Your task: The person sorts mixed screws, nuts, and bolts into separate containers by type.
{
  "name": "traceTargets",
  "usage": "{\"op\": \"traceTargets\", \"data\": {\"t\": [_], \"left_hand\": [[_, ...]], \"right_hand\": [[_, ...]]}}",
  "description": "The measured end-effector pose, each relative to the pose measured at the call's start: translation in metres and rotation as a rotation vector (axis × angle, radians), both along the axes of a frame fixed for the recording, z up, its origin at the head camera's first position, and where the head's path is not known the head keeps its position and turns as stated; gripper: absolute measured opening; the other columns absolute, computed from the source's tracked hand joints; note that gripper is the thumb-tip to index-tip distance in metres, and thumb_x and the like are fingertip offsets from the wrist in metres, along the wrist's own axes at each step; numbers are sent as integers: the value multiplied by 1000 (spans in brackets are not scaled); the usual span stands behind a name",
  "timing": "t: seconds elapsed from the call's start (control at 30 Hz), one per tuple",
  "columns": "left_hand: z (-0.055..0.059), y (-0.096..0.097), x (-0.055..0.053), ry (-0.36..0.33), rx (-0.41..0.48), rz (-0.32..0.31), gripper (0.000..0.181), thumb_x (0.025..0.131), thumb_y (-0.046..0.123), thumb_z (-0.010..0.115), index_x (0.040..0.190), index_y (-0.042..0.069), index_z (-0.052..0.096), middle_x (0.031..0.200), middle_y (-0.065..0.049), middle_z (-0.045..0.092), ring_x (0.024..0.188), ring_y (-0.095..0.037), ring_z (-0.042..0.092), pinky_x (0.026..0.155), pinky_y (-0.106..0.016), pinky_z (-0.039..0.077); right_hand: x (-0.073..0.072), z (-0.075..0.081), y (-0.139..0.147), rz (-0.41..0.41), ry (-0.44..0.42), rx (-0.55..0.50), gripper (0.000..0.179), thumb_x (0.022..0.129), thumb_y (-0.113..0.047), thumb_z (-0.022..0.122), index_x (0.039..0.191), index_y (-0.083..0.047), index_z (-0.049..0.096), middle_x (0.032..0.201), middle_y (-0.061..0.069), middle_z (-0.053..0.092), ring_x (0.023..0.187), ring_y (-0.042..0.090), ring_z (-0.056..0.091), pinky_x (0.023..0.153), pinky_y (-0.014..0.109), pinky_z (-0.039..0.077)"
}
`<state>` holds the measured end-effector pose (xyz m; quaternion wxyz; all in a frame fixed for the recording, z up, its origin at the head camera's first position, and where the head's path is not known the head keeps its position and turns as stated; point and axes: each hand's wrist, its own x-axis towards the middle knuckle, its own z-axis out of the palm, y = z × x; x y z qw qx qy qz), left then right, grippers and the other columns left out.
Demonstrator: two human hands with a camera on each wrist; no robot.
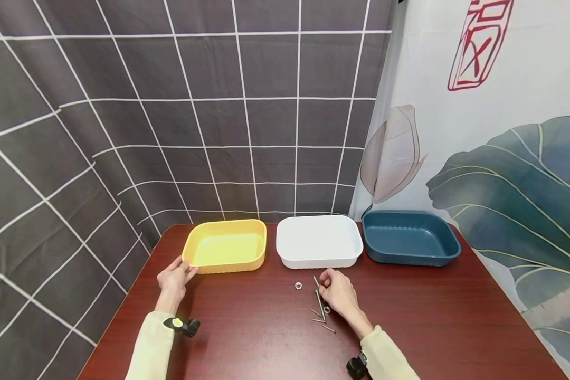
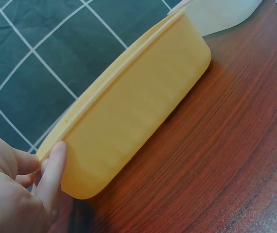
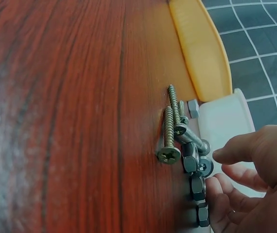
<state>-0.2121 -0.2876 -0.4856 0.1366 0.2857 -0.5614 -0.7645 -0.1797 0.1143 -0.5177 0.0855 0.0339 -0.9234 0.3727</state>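
Observation:
My left hand (image 1: 173,279) pinches the near left corner of the yellow tray (image 1: 256,264). In the left wrist view, the thumb lies on the tray's outer wall and other fingers go behind its rim. My right hand (image 1: 340,293) reaches over a small pile of screws and nuts in front of the white tray (image 1: 320,262). Its fingers are bent loosely beside the pile, and no held piece shows. The right wrist view has a brass-coloured screw (image 3: 169,128), a hex nut (image 3: 191,158) and several other pieces close to the fingertips; whether they touch is unclear.
A dark blue tray (image 1: 410,258) stands right of the white one, all in a row along the back of the brown table (image 1: 247,327). A single nut (image 1: 298,285) lies left of the pile. Behind the table hangs a grey gridded cloth (image 1: 271,126).

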Motion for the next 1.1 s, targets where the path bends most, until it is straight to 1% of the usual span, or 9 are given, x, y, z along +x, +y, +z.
{"op": "traceTargets", "data": {"t": [0.2,0.47,0.7,0.9,1.1], "left_hand": [[0,1,0,7,8,1,50,99,-6,54,147,-7,41,71,2,62,61,-7,66,74,-25,63],[-2,0,-2,11,11,-2,50,98,-6,54,146,-7,42,71,0,62,59,-8,67,72,-25,63],[-2,0,-2,18,21,-1,50,98,-6,54,147,-7,41,71,-1,62,59,-8,67,72,-25,63],[-1,1,1,9,13,-12,51,98,-6,54,147,-8,40,73,-1,62,59,-7,67,74,-26,63],[0,1,0,17,20,-8,50,98,-6,54,147,-8,41,73,-2,61,59,-8,67,73,-26,63]], "right_hand": [[-2,-1,-2,-9,-31,37,19,74,-2,76,87,-12,66,76,-3,56,68,16,54,52,39,48],[-1,-1,-6,-6,-20,97,18,74,-4,75,87,-11,65,75,-3,56,66,18,55,49,40,49],[-3,0,-6,-16,-19,131,12,72,-2,70,80,-10,67,68,-4,58,62,21,58,47,43,51],[-3,3,-5,-12,-18,115,12,70,-2,71,78,-11,69,65,-5,57,60,20,57,48,42,51],[-4,13,-3,-13,-5,35,14,69,-1,70,78,-11,71,64,-7,57,60,16,55,48,37,49]]}}
